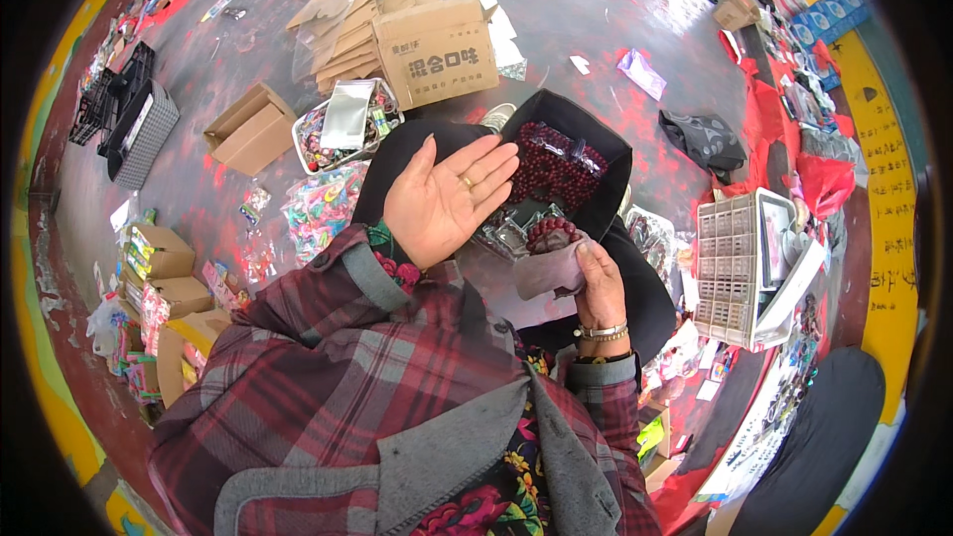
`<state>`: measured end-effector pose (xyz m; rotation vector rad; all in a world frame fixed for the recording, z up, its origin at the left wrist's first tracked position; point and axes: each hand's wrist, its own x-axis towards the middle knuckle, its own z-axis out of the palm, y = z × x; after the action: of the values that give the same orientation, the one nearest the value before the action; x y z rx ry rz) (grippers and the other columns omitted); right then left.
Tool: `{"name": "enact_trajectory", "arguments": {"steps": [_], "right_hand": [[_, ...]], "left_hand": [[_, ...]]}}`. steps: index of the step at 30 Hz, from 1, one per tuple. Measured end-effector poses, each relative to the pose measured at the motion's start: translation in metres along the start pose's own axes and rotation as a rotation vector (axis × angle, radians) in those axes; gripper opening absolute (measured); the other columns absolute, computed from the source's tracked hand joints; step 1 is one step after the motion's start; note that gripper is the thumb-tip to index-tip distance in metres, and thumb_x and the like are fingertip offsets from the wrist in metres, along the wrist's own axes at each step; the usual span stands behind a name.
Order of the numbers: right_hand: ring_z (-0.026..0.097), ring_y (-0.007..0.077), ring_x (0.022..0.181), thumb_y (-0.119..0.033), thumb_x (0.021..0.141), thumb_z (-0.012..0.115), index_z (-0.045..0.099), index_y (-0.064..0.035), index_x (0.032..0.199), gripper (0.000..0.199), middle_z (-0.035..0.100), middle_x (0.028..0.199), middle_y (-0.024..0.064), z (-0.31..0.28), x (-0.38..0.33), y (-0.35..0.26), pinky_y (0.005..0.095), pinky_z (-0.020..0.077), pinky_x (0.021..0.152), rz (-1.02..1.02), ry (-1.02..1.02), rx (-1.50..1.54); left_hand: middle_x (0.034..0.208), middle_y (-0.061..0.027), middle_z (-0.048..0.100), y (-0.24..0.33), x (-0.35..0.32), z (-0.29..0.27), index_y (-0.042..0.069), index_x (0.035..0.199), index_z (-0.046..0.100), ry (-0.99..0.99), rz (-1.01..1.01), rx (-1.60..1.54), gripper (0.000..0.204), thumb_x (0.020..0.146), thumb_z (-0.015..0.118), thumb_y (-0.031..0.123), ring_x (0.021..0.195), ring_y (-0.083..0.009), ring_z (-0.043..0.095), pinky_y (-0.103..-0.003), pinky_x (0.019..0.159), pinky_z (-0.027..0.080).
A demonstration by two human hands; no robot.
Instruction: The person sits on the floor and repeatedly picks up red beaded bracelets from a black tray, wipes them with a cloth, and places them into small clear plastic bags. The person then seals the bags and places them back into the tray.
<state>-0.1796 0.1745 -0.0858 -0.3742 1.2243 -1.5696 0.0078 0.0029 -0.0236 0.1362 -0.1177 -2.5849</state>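
My left hand (452, 197) is raised, palm up and fingers stretched out, with nothing in it; a ring is on one finger. My right hand (603, 288) pinches a pale, translucent sleeve or small bag (548, 273) by its right side. A dark red bead bracelet (552, 232) shows at the top of that sleeve; whether it is partly inside, I cannot tell. On my lap stands a black open box (608, 174). It holds many dark red beads (556, 161) under clear wrapping. Clear crinkled plastic (511, 230) lies between my hands.
Ahead stand a printed cardboard carton (437, 52), flattened cardboard (347, 35) and a smaller open carton (250, 127). A white tray of small goods (310, 144) is beside my left knee. A plastic crate (730, 268) stands at right. Packaged goods (323, 203) cover the floor nearby.
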Motion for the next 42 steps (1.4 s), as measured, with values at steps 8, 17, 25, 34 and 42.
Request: {"name": "enact_trajectory", "arguments": {"steps": [8, 17, 25, 34, 42], "right_hand": [[0.057, 0.0127, 0.089, -0.017, 0.092, 0.050, 0.056, 0.0004, 0.111, 0.027, 0.062, 0.100, 0.0046, 0.001, -0.002, -0.002, 0.0261, 0.0450, 0.080, 0.004, -0.038, -0.044], [0.057, 0.0143, 0.096, -0.017, 0.090, 0.053, 0.049, 0.0006, 0.120, 0.035, 0.059, 0.109, 0.0068, 0.009, -0.004, -0.005, 0.0275, 0.0444, 0.085, -0.025, -0.093, -0.044], [0.053, 0.0069, 0.074, -0.024, 0.091, 0.052, 0.060, -0.0005, 0.099, 0.026, 0.061, 0.085, 0.0003, 0.019, -0.003, 0.000, 0.0204, 0.0429, 0.069, -0.072, -0.050, -0.191], [0.044, 0.0037, 0.067, -0.033, 0.094, 0.045, 0.061, -0.0019, 0.093, 0.035, 0.054, 0.075, -0.0038, 0.041, -0.003, -0.004, 0.0191, 0.0360, 0.058, -0.094, -0.039, -0.314], [0.048, 0.0081, 0.093, -0.018, 0.090, 0.052, 0.052, -0.0024, 0.116, 0.031, 0.050, 0.108, 0.0017, 0.042, -0.006, -0.016, 0.0221, 0.0427, 0.075, -0.053, -0.266, -0.217]], "left_hand": [[0.141, -0.0237, 0.026, 0.003, 0.000, 0.004, -0.005, 0.136, 0.023, -0.014, -0.003, 0.013, 0.066, 0.095, 0.019, 0.046, 0.132, -0.0325, 0.026, -0.043, 0.109, 0.019], [0.138, -0.0259, 0.030, 0.009, -0.001, -0.002, -0.005, 0.134, 0.028, 0.000, 0.013, 0.021, 0.066, 0.095, 0.019, 0.047, 0.130, -0.0352, 0.028, -0.045, 0.109, 0.020], [0.122, -0.0216, 0.050, 0.007, 0.002, -0.018, -0.004, 0.123, 0.044, 0.091, -0.036, 0.220, 0.060, 0.095, 0.026, 0.046, 0.116, -0.0292, 0.046, -0.040, 0.100, 0.035], [0.082, 0.0011, 0.054, -0.035, -0.003, -0.027, 0.004, 0.096, 0.052, -0.079, -0.139, 1.380, 0.019, 0.087, 0.060, 0.019, 0.073, -0.0059, 0.053, -0.022, 0.061, 0.046], [0.078, -0.0006, 0.055, -0.036, -0.002, -0.019, 0.002, 0.097, 0.052, -0.044, -0.037, 1.597, 0.015, 0.089, 0.054, 0.014, 0.068, -0.0051, 0.052, -0.021, 0.061, 0.045]]}}
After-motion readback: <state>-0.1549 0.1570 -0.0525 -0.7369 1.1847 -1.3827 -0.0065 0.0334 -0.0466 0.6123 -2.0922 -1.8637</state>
